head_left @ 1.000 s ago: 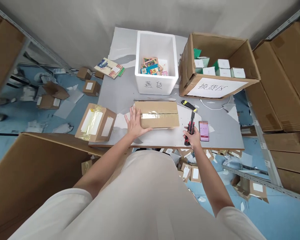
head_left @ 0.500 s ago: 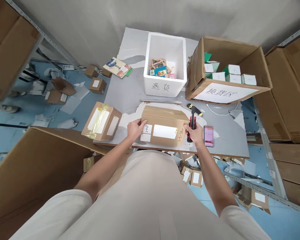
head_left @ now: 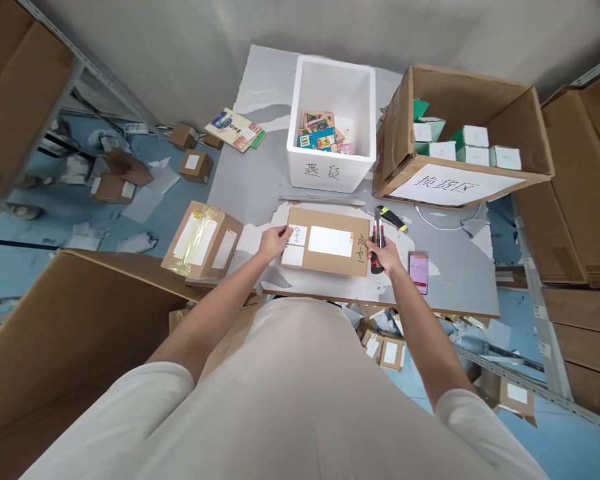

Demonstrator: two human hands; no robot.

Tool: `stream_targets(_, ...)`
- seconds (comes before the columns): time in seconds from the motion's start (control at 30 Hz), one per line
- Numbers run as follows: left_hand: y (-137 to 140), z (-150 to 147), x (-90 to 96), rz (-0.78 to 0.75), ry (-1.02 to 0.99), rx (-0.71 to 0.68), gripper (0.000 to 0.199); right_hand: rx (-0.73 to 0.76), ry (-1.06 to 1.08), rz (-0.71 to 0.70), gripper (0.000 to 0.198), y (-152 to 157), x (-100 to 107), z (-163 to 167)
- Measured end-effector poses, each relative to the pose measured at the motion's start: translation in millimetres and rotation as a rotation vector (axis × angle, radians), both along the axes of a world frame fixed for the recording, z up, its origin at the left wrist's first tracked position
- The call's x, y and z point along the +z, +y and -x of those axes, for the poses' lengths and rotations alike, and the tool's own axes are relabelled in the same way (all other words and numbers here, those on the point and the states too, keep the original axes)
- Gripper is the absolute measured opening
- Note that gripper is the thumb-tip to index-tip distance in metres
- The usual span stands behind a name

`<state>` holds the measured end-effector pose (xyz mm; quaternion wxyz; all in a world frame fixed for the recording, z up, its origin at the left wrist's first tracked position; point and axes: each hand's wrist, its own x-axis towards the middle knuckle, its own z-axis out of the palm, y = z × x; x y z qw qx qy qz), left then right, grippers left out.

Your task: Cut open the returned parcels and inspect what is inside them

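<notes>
Left hand point(head_left: 274, 243) pinches the carton point(head_left: 325, 263) near the table point(head_left: 463, 287) edge, tabletop open beyond the phone point(head_left: 419, 270); right hand point(head_left: 386, 256) grips the cutter point(head_left: 377, 250); label point(head_left: 331, 242), no longer tape, faces up

A parcel storeroom: metal racks point(head_left: 550, 337), stacked cartons point(head_left: 555, 213) and a floor point(head_left: 575, 447) (blue) strewn with boxes point(head_left: 196, 165).

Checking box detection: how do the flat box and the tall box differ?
The flat box is shallow; the tall box is taller. The left hand and right hand touch the flat box; the tall box stands untouched. Tape crosses the tall box's upper face; none shows on the flat box's. Both are brown cardboard with white labels.
</notes>
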<state>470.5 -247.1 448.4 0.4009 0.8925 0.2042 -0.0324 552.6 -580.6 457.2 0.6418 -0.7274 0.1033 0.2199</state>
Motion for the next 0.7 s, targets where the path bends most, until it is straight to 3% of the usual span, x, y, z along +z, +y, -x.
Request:
stream_targets(0.2, 1.8, 73.4, -35.2, 0.429, -0.094, -0.063, 0.078, -0.079, -0.087, -0.004, 0.056, -20.8, -33.6, 75.7)
stream_targets(0.3, -2.6, 92.6, -52.0, 0.419, -0.067, -0.095, 0.087, -0.109, -0.026, 0.005, 0.061, -17.4, -49.2, 103.0)
stream_targets(0.43, -11.9, 93.2, -64.7, 0.421, -0.085, -0.006, 0.078, -0.170, -0.019, 0.024, 0.056, -3.4, -58.0, 109.3)
stream_targets(0.57, -15.8, 89.3, -53.7, 0.395, -0.092, 0.015, 0.068, -0.197, -0.037, 0.061, 0.053, -0.1, -48.0, 99.8)
stream_targets(0.7, -17.0, 84.8, -15.7, 0.245, -0.106, 0.036, 0.054, -0.194, -0.117, 0.126, 0.048, -7.9, -20.5, 80.2)
